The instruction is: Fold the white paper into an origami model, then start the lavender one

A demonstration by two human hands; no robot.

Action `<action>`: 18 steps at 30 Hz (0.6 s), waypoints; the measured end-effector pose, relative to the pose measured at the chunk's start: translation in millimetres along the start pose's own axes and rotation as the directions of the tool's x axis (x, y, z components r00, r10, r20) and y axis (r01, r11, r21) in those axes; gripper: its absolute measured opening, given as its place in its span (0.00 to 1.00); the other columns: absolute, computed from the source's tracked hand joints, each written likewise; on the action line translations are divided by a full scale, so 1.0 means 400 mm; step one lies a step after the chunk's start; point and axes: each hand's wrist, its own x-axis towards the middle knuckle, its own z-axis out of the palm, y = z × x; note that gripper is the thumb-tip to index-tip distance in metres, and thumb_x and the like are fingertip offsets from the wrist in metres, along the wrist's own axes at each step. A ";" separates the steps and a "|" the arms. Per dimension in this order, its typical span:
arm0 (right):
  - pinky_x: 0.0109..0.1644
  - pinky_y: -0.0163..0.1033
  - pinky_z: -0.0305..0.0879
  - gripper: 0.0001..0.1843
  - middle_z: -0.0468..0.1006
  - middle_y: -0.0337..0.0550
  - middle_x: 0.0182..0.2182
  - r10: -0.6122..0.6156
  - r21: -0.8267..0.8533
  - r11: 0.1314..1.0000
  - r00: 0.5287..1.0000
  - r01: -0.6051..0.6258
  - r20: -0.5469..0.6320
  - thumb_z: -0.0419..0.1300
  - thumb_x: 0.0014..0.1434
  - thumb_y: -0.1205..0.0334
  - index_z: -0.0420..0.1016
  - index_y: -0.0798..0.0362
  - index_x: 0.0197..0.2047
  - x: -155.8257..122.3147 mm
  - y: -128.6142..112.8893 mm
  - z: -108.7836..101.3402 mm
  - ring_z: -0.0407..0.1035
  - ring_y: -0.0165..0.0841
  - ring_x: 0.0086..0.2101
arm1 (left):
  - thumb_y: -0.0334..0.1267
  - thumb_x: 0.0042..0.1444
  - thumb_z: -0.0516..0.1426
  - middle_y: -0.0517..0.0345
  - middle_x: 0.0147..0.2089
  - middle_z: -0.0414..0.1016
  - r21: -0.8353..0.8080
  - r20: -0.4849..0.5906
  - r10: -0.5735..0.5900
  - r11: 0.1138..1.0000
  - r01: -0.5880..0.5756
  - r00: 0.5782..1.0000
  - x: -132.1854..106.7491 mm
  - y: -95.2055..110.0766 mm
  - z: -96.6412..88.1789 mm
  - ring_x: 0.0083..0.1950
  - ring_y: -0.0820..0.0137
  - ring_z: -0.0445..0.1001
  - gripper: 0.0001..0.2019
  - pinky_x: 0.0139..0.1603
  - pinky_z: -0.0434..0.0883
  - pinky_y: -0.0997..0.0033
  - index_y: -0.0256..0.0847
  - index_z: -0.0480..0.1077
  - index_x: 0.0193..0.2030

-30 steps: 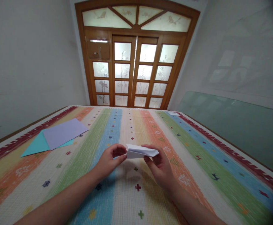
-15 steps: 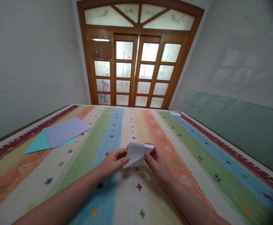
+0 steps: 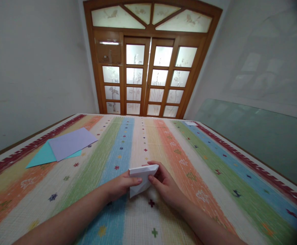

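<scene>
A folded sheet of white paper (image 3: 140,183) is held up just above the striped tablecloth, between both hands. My left hand (image 3: 121,183) pinches its left side, thumb on the near face and the other fingers mostly hidden behind. On the right side, my right hand (image 3: 165,185) grips the paper with the thumb in front and fingers curled behind the upper edge. A narrow folded band runs along the top of the paper, and its lower part tapers to a point at bottom left.
A lilac sheet (image 3: 73,143) overlaps a turquoise sheet (image 3: 41,154) on the left of the tablecloth (image 3: 87,187). A small white slip (image 3: 190,123) lies at the far right. Behind the table stand wooden doors with glass panes (image 3: 148,76); a pale green panel (image 3: 252,136) borders the right side.
The folded paper has come nearer and a little left, and its top edge is now tipped into view. Both hands moved with it, keeping their grip.
</scene>
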 end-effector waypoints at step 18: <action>0.52 0.42 0.62 0.18 0.71 0.44 0.51 0.086 0.015 0.996 0.988 -0.089 0.127 0.52 0.67 0.48 0.59 0.44 0.57 -0.016 -0.026 0.010 0.67 0.36 0.46 | 0.46 0.51 0.65 0.48 0.40 0.77 -0.079 0.157 -0.103 0.990 0.117 0.982 -0.013 -0.012 -0.004 0.43 0.59 0.75 0.20 0.52 0.65 0.60 0.34 0.74 0.46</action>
